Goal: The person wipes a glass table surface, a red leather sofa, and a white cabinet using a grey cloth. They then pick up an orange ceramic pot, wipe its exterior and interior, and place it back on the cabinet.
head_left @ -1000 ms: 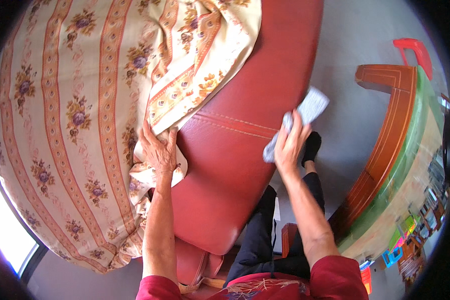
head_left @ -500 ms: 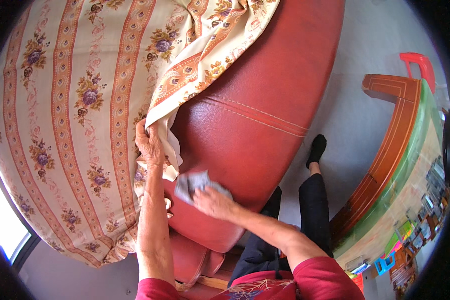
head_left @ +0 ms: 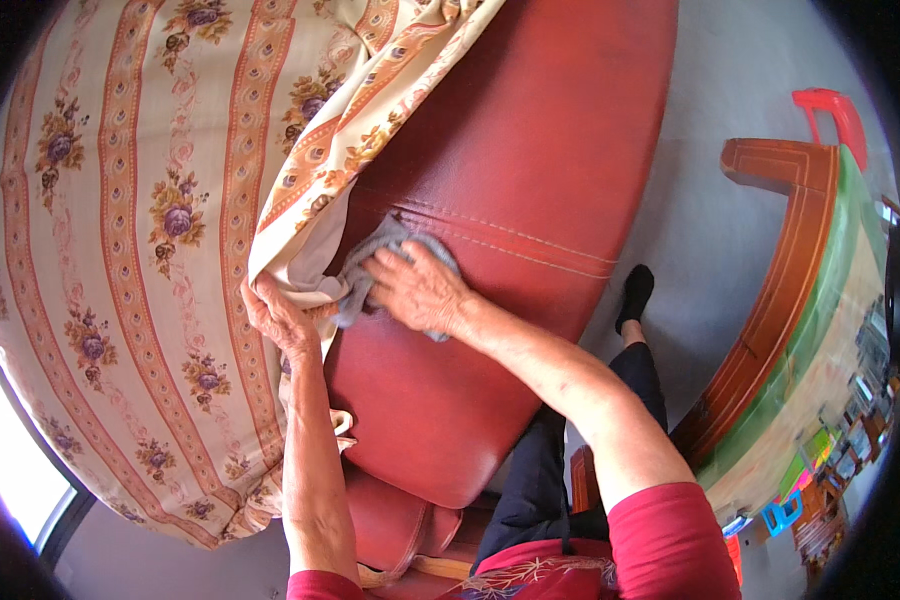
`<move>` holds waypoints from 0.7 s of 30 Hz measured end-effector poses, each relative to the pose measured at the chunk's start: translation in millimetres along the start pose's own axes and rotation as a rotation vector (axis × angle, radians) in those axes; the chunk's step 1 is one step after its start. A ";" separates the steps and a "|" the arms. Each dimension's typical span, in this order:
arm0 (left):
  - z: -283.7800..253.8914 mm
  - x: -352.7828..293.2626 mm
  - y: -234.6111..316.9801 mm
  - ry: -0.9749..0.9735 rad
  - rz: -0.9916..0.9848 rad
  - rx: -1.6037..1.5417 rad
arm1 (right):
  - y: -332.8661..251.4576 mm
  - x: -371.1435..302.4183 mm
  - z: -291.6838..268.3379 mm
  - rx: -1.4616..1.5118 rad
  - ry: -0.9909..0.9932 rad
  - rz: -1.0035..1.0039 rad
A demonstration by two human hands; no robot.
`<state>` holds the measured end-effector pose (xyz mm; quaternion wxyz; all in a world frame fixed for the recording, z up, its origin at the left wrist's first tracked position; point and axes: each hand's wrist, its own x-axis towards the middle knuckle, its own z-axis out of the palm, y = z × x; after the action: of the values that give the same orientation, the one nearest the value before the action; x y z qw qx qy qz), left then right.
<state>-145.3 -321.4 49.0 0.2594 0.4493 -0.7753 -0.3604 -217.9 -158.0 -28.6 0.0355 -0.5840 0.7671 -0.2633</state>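
Observation:
My left hand (head_left: 282,318) is closed on the folded edge of a cream floral-striped cover (head_left: 195,300), holding it back from the red leather seat (head_left: 530,130). Under my right hand (head_left: 420,288) a grey cloth (head_left: 395,238) is pressed against the leather, just below a double line of pale stitching. The right fingers lie spread over the cloth, which reaches close to the lifted edge of the cover. Part of the cloth is hidden by the hand.
At the right stands a curved wooden table (head_left: 780,270) with a green-edged top and several small items on it. A red plastic stool (head_left: 835,125) is behind it on the grey floor (head_left: 705,210). My foot in a black sock (head_left: 635,295) rests between seat and table.
My right hand and the grey cloth have slid up the leather, toward the stitching. My left hand has drawn the cover's edge slightly left and down, baring more red leather.

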 end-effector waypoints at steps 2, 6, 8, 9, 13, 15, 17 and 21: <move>-2.1 -3.5 -1.0 -0.006 0.021 0.028 | 25.9 2.8 -12.1 -0.039 0.098 0.061; 10.7 -24.2 -3.9 -0.100 -0.102 -0.033 | 83.7 0.1 -45.0 -0.151 0.179 0.224; 8.9 -32.3 -22.1 -0.196 -0.179 -0.016 | 106.1 -2.7 -64.0 -0.198 0.170 0.321; 17.1 -40.5 -19.3 -0.215 -0.192 -0.033 | 118.6 -6.6 -71.4 -0.221 0.232 0.370; 35.3 -63.3 -0.7 -0.563 0.086 0.475 | 151.4 -33.4 -94.2 -0.333 0.376 0.706; 49.7 -76.0 18.5 -0.606 0.550 0.576 | 163.1 -54.5 -100.3 -0.392 0.419 0.879; 63.2 -88.1 41.0 -0.650 0.687 0.637 | 155.7 -75.2 -103.9 -0.429 0.462 1.038; 90.8 -110.2 51.1 -0.667 0.758 0.602 | 117.6 -127.7 -82.9 0.120 0.512 1.451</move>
<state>-186.4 -177.3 25.8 -0.0270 0.0569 -0.9897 -0.1284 -310.8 10.0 -42.1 0.0526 0.1472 0.9265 -0.3422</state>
